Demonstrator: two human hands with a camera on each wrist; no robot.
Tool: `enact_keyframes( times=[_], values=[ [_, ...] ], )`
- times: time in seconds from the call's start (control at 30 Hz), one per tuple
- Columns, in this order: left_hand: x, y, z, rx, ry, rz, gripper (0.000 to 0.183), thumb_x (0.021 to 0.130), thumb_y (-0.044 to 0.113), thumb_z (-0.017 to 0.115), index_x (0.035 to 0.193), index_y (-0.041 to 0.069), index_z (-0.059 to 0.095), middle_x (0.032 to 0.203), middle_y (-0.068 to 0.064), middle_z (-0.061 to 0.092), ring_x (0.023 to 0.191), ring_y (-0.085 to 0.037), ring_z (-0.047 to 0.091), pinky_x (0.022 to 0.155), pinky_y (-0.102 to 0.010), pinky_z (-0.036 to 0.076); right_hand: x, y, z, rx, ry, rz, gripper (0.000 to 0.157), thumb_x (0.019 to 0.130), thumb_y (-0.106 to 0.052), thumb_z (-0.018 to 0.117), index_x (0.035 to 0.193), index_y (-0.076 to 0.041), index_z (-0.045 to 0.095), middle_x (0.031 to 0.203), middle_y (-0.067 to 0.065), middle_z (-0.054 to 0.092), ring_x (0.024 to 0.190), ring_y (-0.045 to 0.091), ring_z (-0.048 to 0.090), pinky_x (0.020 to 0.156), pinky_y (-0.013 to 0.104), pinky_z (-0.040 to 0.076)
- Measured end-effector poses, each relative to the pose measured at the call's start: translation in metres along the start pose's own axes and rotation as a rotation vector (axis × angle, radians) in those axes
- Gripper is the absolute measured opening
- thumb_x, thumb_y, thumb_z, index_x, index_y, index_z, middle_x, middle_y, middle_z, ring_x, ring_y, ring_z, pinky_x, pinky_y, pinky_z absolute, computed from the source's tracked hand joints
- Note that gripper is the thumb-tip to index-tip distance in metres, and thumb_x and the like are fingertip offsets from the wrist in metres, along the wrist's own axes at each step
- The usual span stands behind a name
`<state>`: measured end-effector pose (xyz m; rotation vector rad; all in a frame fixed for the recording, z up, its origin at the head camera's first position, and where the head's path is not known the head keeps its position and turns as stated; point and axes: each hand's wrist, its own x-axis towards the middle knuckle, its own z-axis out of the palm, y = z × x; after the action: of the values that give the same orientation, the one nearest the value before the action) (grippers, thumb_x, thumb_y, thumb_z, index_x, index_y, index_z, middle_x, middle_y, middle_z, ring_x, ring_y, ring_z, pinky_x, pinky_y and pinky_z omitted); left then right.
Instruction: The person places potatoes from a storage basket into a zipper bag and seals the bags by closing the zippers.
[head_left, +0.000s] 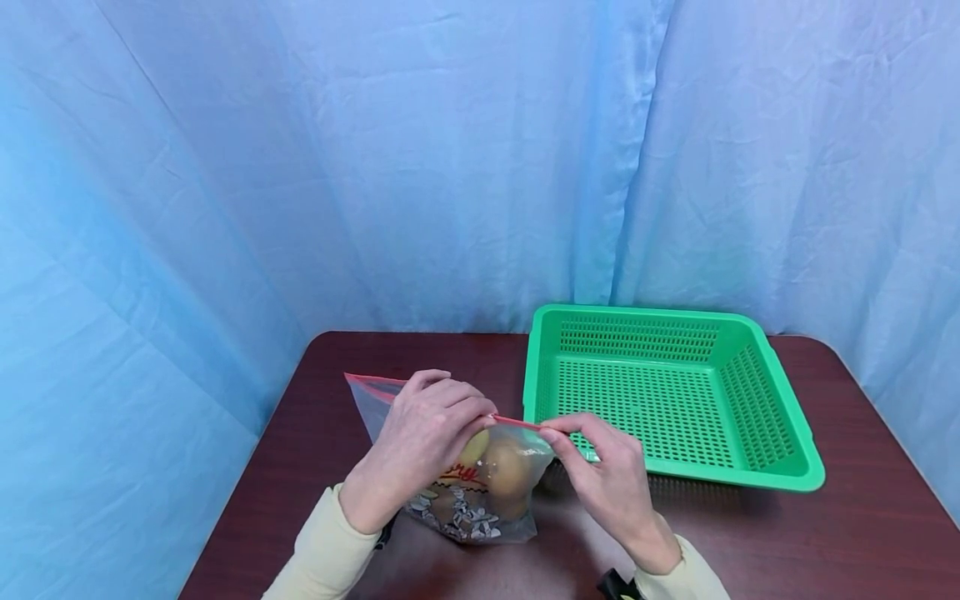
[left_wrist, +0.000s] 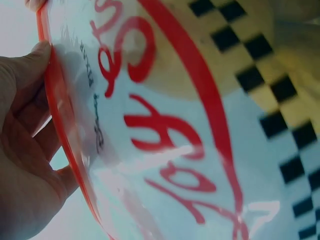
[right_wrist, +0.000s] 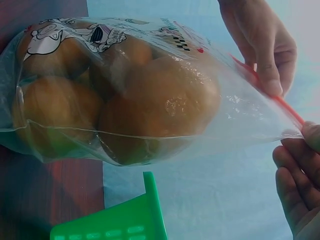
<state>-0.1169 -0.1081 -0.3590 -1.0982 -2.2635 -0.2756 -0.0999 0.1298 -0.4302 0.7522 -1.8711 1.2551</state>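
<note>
A clear zip bag (head_left: 468, 529) with a red strip (head_left: 517, 422) along its mouth hangs in front of me, printed with cartoon figures and red lettering (left_wrist: 187, 135). Inside show several round, brownish-yellow fruits (right_wrist: 165, 100). My left hand (head_left: 427, 429) pinches the strip between thumb and fingers, partway along it. At the bag's right corner, my right hand (head_left: 611, 475) grips the strip's end between thumb and forefinger. Left of the left hand, the mouth's edges stand slightly apart.
A green plastic basket (head_left: 806, 467) with slotted walls stands at the back right, just beyond my right hand. Beneath everything is a dark reddish-brown table (head_left: 862, 433). Light blue curtains (head_left: 450, 167) hang behind and to the sides.
</note>
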Motion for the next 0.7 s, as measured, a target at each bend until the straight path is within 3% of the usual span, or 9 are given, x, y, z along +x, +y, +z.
enact_keyframes(
  times=[0.37,0.7],
  values=[
    [-0.008,-0.009,-0.007,-0.009,-0.008,-0.004,0.004,0.093,0.022,0.078,0.095,0.019,0.078,0.095,0.011,0.074,0.095,-0.008,0.069,0.100,-0.044,0.050,-0.001,0.000,0.000,-0.003,0.016,-0.010,0.027,0.101,-0.035,0.067,0.097,-0.011,0.077,0.087,-0.001,0.076,0.077,0.011,0.071,0.066,0.022,0.055],
    [-0.018,-0.020,-0.010,0.024,0.027,-0.001,0.005,0.090,0.021,0.079,0.093,0.017,0.078,0.092,0.009,0.074,0.094,-0.008,0.069,0.085,-0.037,0.055,-0.002,0.001,0.001,-0.004,0.033,-0.022,0.028,0.101,-0.035,0.067,0.095,-0.010,0.076,0.087,0.000,0.075,0.076,0.011,0.071,0.071,0.018,0.054]
  ],
)
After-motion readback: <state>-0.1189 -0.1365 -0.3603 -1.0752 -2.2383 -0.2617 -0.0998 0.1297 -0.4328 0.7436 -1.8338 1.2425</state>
